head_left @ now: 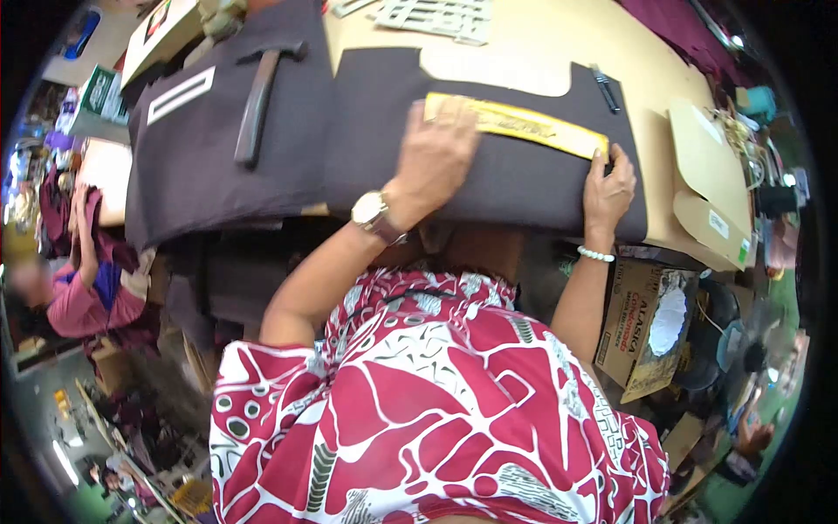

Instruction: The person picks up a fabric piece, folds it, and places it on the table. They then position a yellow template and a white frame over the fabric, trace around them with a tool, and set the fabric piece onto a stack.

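My left hand (434,153), a watch on its wrist, lies flat with fingers spread on the left end of a yellow ruler (524,125). The ruler rests across a dark brown fabric piece (515,179) on the tan table (541,44). My right hand (609,185), with a white bead bracelet, touches the ruler's right end, thumb and fingers pinched near the fabric's edge. Whether it holds something small I cannot tell.
A second dark fabric stack (218,157) lies to the left with a hammer (257,105) on it. A pen-like tool (606,87) sits at the fabric's top right. Cardboard templates (711,188) lie right; a cardboard box (650,327) stands below. Another person (87,279) sits at left.
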Demonstrator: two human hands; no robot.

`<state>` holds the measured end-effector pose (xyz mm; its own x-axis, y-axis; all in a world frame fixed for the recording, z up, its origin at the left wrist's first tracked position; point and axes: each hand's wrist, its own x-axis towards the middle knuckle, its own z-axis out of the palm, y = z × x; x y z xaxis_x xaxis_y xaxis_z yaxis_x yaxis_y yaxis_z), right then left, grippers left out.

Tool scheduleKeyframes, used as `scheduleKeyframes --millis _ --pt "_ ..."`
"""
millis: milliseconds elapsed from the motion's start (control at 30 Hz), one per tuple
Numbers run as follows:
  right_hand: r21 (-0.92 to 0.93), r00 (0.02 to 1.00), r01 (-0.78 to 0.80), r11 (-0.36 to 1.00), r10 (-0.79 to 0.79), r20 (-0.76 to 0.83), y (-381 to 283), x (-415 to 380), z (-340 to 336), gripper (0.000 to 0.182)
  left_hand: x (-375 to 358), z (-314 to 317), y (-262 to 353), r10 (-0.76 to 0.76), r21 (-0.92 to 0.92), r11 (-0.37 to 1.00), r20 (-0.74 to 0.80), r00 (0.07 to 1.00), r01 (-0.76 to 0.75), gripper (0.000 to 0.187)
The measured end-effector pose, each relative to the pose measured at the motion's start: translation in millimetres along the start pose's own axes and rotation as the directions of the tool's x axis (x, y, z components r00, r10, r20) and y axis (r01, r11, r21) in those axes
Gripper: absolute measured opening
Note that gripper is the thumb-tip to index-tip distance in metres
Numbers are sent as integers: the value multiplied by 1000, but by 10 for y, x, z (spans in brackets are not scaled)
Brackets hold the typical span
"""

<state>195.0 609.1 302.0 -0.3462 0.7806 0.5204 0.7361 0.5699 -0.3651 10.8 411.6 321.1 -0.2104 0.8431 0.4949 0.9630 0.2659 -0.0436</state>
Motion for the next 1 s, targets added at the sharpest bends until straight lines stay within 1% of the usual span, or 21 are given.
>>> scheduleKeyframes --millis 33,67,133,167,233,300,333,367,400,467,533,567,667,700,867,900,933,1000 --pt "17 1000 -8 1000 9 -7 -2 -5 -7 33 6 -79 -73 -150 -50 987 25 988 151 53" --pt "25 1000 -14 1000 14 -14 -7 1 -9 32 -2 -167 -132 -296 -98 949 57 953 301 59" --pt "122 997 -79 989 79 1 -29 23 10 32 -148 -48 -263 -440 -73 890 116 891 449 67" --pt "174 990 -141 975 135 46 -81 71 -8 32 -176 -17 -271 -485 -67 864 157 860 499 69" --pt "304 960 -274 913 241 142 -182 120 -28 32 -228 7 -273 -484 -123 855 163 860 504 68" --pt "418 954 -293 860 231 192 -200 164 25 32 -249 29 -263 -496 -175 832 189 848 526 67" --pt "472 950 -304 827 223 219 -202 163 44 33 -258 20 -255 -506 -163 830 183 843 534 67" --pt "482 941 -322 815 220 257 -210 166 39 32 -263 8 -256 -517 -152 827 174 838 542 68" --pt "427 953 -275 861 187 238 -182 157 45 34 -262 -5 -260 -528 -140 824 163 833 549 68" --pt "306 972 -175 936 115 205 -99 108 53 38 -310 -51 -263 -515 -121 830 212 831 545 71" --pt "86 971 -132 987 111 212 -36 36 3 44 -384 -77 -229 -495 -94 843 251 832 530 74" --pt "-29 972 -108 994 112 209 10 43 -18 47 -408 -75 -208 -485 -77 852 259 836 518 75" --pt "-233 958 5 972 62 280 258 50 -25 54 -418 -59 -150 -470 -41 864 290 834 501 77" --pt "-267 952 36 963 48 303 300 42 -42 55 -422 -73 -125 -470 -35 865 293 833 500 77" --pt "-313 936 -31 949 137 324 408 29 -168 54 -385 -49 -7 -433 -49 884 292 853 465 78" --pt "-330 936 -22 944 135 324 410 21 -173 53 -376 -58 10 -442 -42 878 308 842 477 78" --pt "-349 938 -13 937 133 321 421 23 -181 53 -384 -61 11 -446 -54 874 308 841 483 78" --pt "-290 962 -40 956 116 249 469 -11 -142 50 -396 -69 1 -455 -81 863 304 837 498 79"
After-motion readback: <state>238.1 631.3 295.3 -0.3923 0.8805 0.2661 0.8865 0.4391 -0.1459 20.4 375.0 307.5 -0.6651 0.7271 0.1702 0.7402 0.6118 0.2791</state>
